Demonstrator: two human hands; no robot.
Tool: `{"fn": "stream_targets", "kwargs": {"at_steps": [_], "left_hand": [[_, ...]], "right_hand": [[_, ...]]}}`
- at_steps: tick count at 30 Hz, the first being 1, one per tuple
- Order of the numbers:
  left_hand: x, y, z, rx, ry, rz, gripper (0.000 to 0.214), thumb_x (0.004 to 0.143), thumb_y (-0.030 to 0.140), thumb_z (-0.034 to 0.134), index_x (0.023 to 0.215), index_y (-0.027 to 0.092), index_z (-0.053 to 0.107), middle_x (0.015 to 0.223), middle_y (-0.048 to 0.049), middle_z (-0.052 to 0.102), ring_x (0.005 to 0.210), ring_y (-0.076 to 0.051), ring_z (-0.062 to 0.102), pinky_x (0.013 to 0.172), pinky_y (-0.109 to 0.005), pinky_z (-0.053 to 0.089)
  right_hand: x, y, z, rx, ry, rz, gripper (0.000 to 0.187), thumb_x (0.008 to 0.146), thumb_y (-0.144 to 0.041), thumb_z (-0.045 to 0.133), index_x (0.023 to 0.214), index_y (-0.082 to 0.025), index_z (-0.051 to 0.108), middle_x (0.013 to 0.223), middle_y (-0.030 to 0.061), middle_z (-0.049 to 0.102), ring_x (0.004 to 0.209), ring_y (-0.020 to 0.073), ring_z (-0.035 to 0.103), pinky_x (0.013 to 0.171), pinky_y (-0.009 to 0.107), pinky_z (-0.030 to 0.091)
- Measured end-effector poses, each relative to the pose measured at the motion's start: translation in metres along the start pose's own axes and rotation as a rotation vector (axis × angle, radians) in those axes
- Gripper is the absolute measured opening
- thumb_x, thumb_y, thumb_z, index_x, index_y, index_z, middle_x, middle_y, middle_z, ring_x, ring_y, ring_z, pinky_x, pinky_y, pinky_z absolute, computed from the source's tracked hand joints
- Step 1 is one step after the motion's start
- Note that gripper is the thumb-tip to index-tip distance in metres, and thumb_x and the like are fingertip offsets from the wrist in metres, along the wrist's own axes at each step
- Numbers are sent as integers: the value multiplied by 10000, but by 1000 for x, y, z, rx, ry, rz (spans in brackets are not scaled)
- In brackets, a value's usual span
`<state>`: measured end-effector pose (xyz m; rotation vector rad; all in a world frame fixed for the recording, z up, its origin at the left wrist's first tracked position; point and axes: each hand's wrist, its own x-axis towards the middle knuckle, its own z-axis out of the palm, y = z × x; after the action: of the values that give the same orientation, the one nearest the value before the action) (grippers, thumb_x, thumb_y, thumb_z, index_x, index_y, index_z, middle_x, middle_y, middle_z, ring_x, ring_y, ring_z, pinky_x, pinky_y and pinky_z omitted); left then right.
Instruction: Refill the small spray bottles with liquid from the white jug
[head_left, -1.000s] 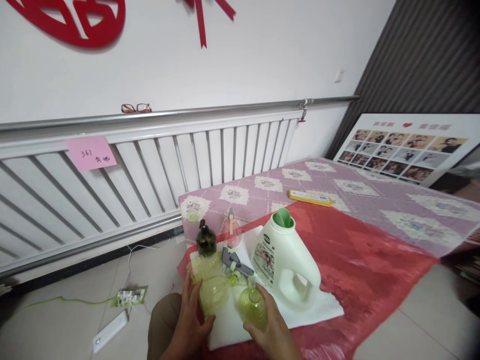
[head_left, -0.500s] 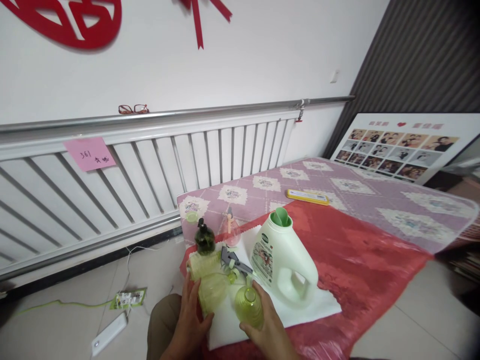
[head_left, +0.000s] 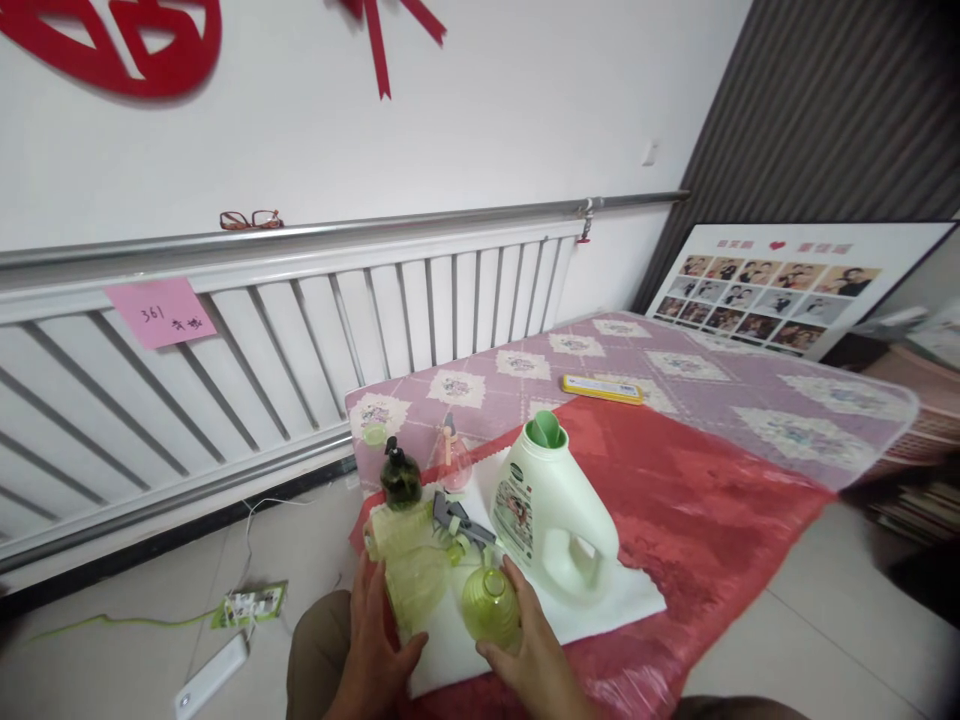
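Observation:
My right hand (head_left: 538,645) is wrapped round a translucent yellow-green ribbed bottle (head_left: 489,607), which has no spray head in its neck. My left hand (head_left: 377,637) is open, its thumb and fingers apart, at the edge of a yellowish translucent container (head_left: 415,590) that lies on the white cloth (head_left: 448,665). Grey spray trigger heads (head_left: 459,520) with pale green parts lie between the bottles. Just to their right stands a large pale green jug (head_left: 559,520) with a green cup-like spout (head_left: 546,430) in its mouth.
Behind are a dark green pump bottle (head_left: 400,478) and a clear pinkish spray bottle (head_left: 452,460). A red plastic sheet (head_left: 675,500) covers part of the flowered tablecloth (head_left: 519,365). A yellow flat box (head_left: 602,389) lies farther back. The white radiator (head_left: 420,310) stands beyond the table.
The whole view has shifted slightly, so things appear a little farther left. Both hands keep nearly the same places, the right still holding the bottle.

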<state>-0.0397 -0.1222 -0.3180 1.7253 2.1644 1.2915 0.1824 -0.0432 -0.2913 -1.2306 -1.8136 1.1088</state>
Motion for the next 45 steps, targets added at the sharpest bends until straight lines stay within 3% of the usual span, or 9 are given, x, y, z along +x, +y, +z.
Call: {"fn": "stream_targets", "kwargs": {"at_steps": [9,15,19,24,27,30,33,39,45], "left_hand": [[-13,31,0,6,60,372,812,778,284,667,1461,240,230,1497,-173,288,1369,-339,338,1018,-502,444],[-23,47,34,-62,-60,378,736,827,263,593,1462,198,228,1406,-182,439,1307,-291,445,982,-438,502],[-20,52,36,-61,-49,347,702,836,247,560,1456,193,234,1388,-168,466,1293,-272,461,974,-427,509],[22,66,14,-12,-41,250,428,877,231,503,1303,225,465,1264,-116,565,1195,-233,532,969,-417,495],[62,75,9,73,-142,230,332,881,218,472,1201,210,557,1165,-102,614,1120,-222,566,965,-408,479],[96,86,19,285,-409,260,322,866,155,449,1148,201,598,1134,-89,631,1085,-204,570,958,-369,457],[117,94,37,376,-539,314,259,832,146,498,1032,209,652,1019,-77,660,993,-213,589,898,-368,452],[135,94,68,506,-714,416,153,820,210,555,908,204,680,959,-86,666,967,-241,583,856,-394,402],[146,90,76,556,-807,493,165,852,282,548,857,208,695,916,-76,670,950,-249,593,835,-393,399]], "right_hand": [[-6,2,-3,46,5,12,920,582,-89,660,1420,-227,307,1466,129,410,1364,292,374,1118,487,317],[-19,3,-21,-11,-23,-31,809,683,-145,622,1429,-189,311,1456,151,419,1363,272,377,1125,490,310],[-30,16,-42,-87,41,-71,578,829,-316,552,1371,-174,411,1384,167,503,1289,276,477,1065,464,408],[-37,28,-60,-134,144,-80,431,851,-374,528,1232,-172,556,1223,154,633,1150,266,603,1003,411,484],[-38,25,-63,-132,178,-96,397,843,-377,535,1179,-174,596,1163,147,666,1083,258,645,954,383,524],[-39,20,-63,-115,164,-120,375,846,-369,539,1165,-183,607,1137,139,677,1031,238,668,907,344,550],[-41,17,-64,-110,147,-128,351,847,-360,544,1145,-189,617,1112,132,687,1005,230,677,886,331,559],[-48,17,-73,-92,143,-126,312,854,-331,537,1131,-220,626,1041,94,715,933,215,700,844,313,573],[-54,36,-76,-75,193,-158,310,846,-356,566,1125,-244,644,994,72,731,889,210,709,824,296,577]]}}
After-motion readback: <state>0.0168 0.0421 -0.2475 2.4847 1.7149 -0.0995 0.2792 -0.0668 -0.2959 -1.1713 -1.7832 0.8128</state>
